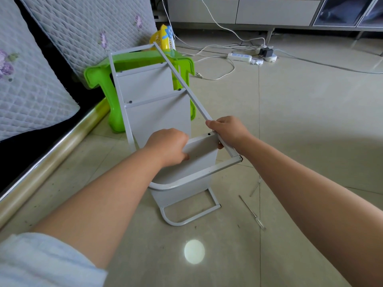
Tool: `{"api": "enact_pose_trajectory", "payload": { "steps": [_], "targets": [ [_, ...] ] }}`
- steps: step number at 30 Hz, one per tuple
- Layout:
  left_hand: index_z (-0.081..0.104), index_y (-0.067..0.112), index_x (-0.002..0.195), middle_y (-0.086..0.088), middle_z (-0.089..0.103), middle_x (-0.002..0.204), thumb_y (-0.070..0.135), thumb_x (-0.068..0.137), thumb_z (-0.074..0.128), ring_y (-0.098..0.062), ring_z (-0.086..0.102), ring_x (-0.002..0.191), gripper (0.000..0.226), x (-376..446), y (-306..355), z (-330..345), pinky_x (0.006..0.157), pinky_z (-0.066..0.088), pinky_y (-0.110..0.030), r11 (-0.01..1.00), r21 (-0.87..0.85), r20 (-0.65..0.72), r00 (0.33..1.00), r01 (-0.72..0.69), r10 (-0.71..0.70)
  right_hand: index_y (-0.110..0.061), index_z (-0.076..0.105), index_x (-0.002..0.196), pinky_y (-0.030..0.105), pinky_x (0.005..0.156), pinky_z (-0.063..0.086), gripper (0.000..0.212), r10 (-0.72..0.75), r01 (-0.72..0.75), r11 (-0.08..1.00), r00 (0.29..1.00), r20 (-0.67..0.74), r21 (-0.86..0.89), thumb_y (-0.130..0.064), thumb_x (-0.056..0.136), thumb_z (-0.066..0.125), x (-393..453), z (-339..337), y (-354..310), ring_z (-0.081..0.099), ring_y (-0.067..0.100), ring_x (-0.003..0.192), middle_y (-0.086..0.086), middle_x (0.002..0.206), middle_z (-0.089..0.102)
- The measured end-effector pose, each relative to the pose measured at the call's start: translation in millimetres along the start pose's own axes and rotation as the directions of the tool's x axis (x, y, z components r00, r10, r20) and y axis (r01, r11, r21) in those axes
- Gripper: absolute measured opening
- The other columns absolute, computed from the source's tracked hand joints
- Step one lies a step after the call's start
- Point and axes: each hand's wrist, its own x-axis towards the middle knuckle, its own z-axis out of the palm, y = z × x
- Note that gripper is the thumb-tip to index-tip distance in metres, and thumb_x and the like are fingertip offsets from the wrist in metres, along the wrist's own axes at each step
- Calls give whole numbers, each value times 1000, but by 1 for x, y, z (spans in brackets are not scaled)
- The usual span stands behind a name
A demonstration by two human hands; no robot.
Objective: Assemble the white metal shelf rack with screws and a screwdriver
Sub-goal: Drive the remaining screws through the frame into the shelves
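Note:
The white metal shelf rack (149, 112) lies on its side on the tiled floor, leaning against a green stool. Dark screws show on its upper rail. My left hand (167, 146) grips the near edge of the nearest shelf panel (202, 145). My right hand (227, 131) holds the upper side rail (180, 77) where that panel meets it, thumb on top next to a screw hole. A screwdriver with a clear handle (251, 212) lies on the floor to the right of the rack, untouched.
A green plastic stool (97, 79) stands behind the rack, with a yellow toy behind it. A quilted mattress and a bed frame with a gold rail (62, 141) run along the left. Power strips (240, 57) and white cables lie on the floor at the back.

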Motion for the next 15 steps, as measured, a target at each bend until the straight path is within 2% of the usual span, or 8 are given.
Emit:
{"api": "enact_pose_trajectory", "payload": {
  "steps": [4,8,10,15],
  "targets": [
    [27,17,62,-1,35,72,36,89,56,-26,43,77,44,0,1,-1,62,31,-29,1000,-1,9,1000,1,-1,-9,41,60,25,50,33,39,-7,7,1000,1000,0,5,-30,91,54,0,0,0,40,20,46,9,64,39],
    [28,16,63,0,34,68,37,89,56,-25,43,77,44,0,1,-1,62,31,-29,1000,7,16,1000,8,-8,-6,46,69,22,44,33,34,-3,3,1000,1000,3,4,-31,91,54,0,0,-1,41,19,44,10,66,40],
    [31,14,65,-1,37,71,38,90,55,-25,43,77,41,0,1,-1,62,31,-29,1000,14,17,1000,7,-7,-7,43,63,20,41,33,38,-6,6,1000,1000,2,10,-30,91,54,1,0,0,41,20,44,9,64,39],
    [34,13,71,-3,39,77,37,90,55,-25,42,78,37,0,0,-2,63,30,-28,1000,19,9,1000,4,-4,-11,38,54,26,49,33,44,-11,11,1000,1000,-6,12,-29,91,55,1,0,-1,40,21,46,6,59,38]
  ]
}}
